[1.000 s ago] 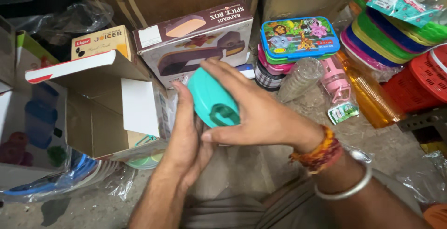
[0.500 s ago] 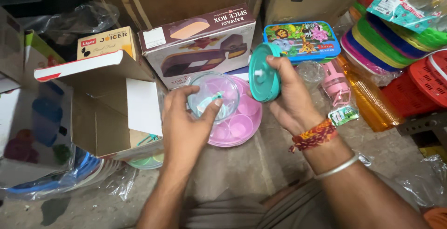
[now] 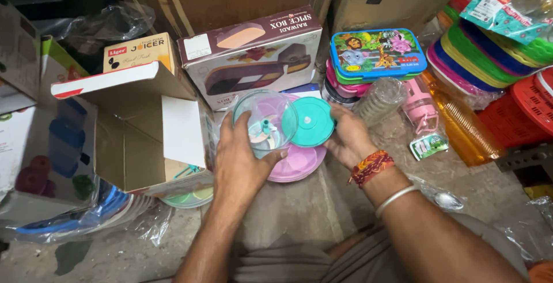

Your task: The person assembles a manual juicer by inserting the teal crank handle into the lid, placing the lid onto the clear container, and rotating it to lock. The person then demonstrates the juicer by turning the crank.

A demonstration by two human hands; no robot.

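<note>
Head view, largest first. Open cardboard box (image 3: 138,127): flaps up, lying beside work. Pink tray (image 3: 299,165): on floor under hands. Clear bowl (image 3: 266,123): left hand (image 3: 242,165) fingers wrapped round rim, tilted to show inside. Teal lid (image 3: 311,122): right hand (image 3: 348,139) fingertips pinch edge, held just beside bowl.

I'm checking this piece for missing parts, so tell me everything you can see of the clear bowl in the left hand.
The clear bowl is round, see-through plastic by its look, tilted with its open side toward the camera. A small teal post stands at its centre, with pale blades around it. The left hand holds its lower rim. The teal lid meets its right edge.
</note>
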